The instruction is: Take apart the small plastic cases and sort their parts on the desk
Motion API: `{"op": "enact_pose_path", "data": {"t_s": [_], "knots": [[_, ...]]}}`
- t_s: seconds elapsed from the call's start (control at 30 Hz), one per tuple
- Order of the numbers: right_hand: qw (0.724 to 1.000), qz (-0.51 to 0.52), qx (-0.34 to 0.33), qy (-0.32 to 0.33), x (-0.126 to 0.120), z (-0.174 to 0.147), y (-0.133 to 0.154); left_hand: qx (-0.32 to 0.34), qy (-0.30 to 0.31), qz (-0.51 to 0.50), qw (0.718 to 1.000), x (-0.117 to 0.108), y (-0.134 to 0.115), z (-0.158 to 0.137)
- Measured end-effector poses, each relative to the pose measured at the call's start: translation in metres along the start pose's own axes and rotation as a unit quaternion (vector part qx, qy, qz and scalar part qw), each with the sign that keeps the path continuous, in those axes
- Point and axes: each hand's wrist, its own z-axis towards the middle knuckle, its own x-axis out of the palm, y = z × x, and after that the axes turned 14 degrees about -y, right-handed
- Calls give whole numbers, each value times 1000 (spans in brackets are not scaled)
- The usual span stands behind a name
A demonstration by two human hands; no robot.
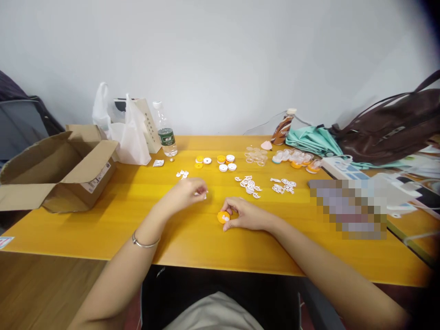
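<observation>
My right hand [245, 214] grips a small round orange case [220, 218] between thumb and fingers, low over the table; a pale piece shows inside it. To its left, my left hand [187, 192] hangs above the table with its fingers curled together. Something whitish shows at those fingertips, too small to make out. Just behind the left hand lie several tiny white pieces [182, 174]. White openwork plastic parts [250, 184] are scattered beyond the right hand, with a second group [283, 185] farther right. Orange and white round discs [223, 167] sit farther back.
An open cardboard box [92, 172], a white plastic bag [129, 142] and a water bottle [167, 137] stand at the left. Clear rings [256, 156], domed clear-topped pieces [300, 158], a brown drink bottle [283, 128] and a dark bag [388, 128] are toward the right.
</observation>
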Motion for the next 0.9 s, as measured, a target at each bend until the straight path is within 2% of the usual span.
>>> {"op": "enact_pose_path", "data": {"t_s": [0.1,0.27,0.37,0.5,0.6,0.73,0.8,0.9], "knots": [[1000,8,2,3,-1,0,2,-80,-8,72,994,-6,12,2],[1000,15,7,3,-2,1,2,-84,36,86,992,4,20,0],[1000,12,5,2,-2,0,3,-88,50,58,993,4,20,-1],[1000,16,7,3,-2,0,2,-95,34,4,995,-2,11,-1],[1000,24,2,5,-1,1,0,-42,24,-51,998,1,-5,-2],[999,43,-14,13,2,5,-5,83,89,-145,982,17,-25,-5],[999,47,-17,17,3,6,-7,106,104,-138,979,26,-29,-6],[998,53,-13,15,4,6,-8,104,97,-113,983,35,-28,-7]]}}
